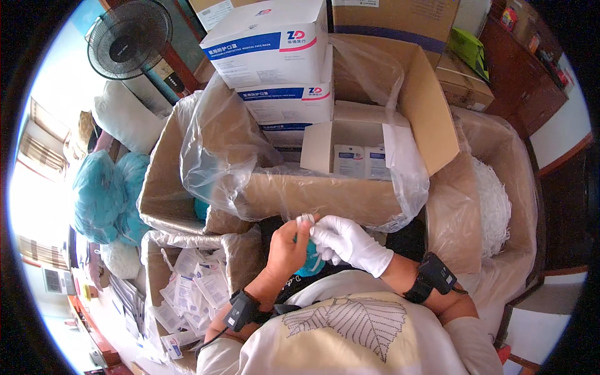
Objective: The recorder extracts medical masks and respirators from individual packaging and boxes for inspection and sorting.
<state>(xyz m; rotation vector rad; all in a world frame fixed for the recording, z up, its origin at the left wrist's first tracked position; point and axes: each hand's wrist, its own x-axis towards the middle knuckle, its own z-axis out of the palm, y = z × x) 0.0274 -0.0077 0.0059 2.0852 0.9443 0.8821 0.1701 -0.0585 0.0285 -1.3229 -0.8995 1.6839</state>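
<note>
My bare left hand (289, 247) and my white-gloved right hand (351, 242) meet in front of my chest, above my lap. The fingers of both are pinched together at the tips. Something small and white (305, 219) shows at the left fingertips, too small to tell what it is. Below and between the hands is a teal item (310, 261), partly hidden by them; whether either hand holds it I cannot tell. Just beyond the hands stands an open carton (325, 194) lined with clear plastic, holding white boxes.
White mask boxes (265, 53) are stacked in the carton, beside an opened box (317, 147) with packets. A lined carton of white packets (194, 287) stands at left, near teal bundles (97, 197). At right, another carton holds white strands (494, 206). A fan (128, 40) stands far left.
</note>
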